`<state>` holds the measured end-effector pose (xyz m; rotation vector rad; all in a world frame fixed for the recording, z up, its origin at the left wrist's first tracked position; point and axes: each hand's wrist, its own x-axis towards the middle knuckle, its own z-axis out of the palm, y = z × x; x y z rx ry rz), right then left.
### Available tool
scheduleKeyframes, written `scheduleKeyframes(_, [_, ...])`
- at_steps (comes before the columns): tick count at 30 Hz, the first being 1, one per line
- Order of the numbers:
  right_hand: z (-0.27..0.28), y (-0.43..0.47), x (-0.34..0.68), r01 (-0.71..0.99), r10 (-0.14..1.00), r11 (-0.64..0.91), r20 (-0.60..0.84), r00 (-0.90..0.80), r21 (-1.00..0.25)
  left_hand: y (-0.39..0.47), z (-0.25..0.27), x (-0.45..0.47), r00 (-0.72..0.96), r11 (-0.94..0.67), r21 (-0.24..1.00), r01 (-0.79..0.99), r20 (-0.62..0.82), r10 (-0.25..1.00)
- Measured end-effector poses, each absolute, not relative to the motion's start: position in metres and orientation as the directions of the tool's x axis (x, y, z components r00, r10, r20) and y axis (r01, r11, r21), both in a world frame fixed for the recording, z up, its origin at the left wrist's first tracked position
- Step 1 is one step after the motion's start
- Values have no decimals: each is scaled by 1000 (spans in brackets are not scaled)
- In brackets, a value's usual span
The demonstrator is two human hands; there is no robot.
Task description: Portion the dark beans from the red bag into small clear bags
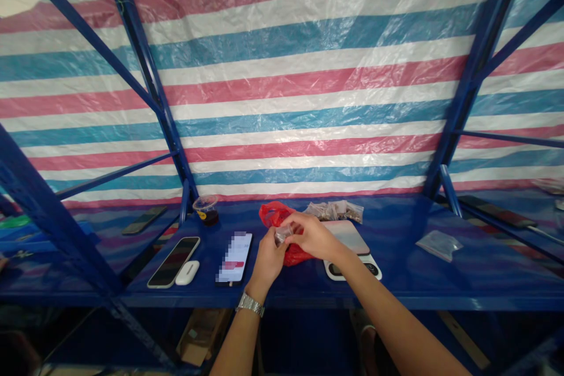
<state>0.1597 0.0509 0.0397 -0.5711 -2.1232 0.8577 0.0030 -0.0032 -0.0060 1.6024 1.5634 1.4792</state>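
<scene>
A small clear plastic bag (282, 235) is held between both hands, above a red plastic bag (298, 255) on the blue shelf. My left hand (269, 254), with a metal watch at the wrist, grips it from the left. From the right, my right hand (312, 236) pinches its edge with closed fingers. What is inside the small bag is too small to make out. Partly behind my right hand and forearm stands a white kitchen scale (352, 241) with a metal plate. Several clear bags with small pieces in them (337, 210) lie behind the scale.
Left of my hands lie a lit phone (235, 258), a dark-screened phone (174, 261) and a white earbud case (187, 272). A plastic cup of dark liquid (207, 210) stands at the back left. Another clear bag (439, 245) lies right. Blue posts (460, 94) frame the shelf (396, 288).
</scene>
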Motion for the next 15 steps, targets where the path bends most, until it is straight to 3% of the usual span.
scheduleKeyframes(3, [38,56,162,97,637,625,435,-636,-774,-4,-5,2,-221,-273,853,446,400,890])
scheduleKeyframes(6, [33,65,164,182,696,639,461,-550,-747,-5,-7,1,-319,-206,831,517,410,854])
scheduleKeyframes(9, [24,75,164,387,744,659,483,-462,-645,-6,-14,0,-468,-36,819,573,362,806])
scheduleKeyframes(12, [14,79,164,566,746,666,418,-519,-485,-6,-23,0,-528,128,843,523,202,825])
scheduleKeyframes(15, [9,76,161,641,746,666,321,-583,-382,-6,-28,0,-506,143,893,427,105,856])
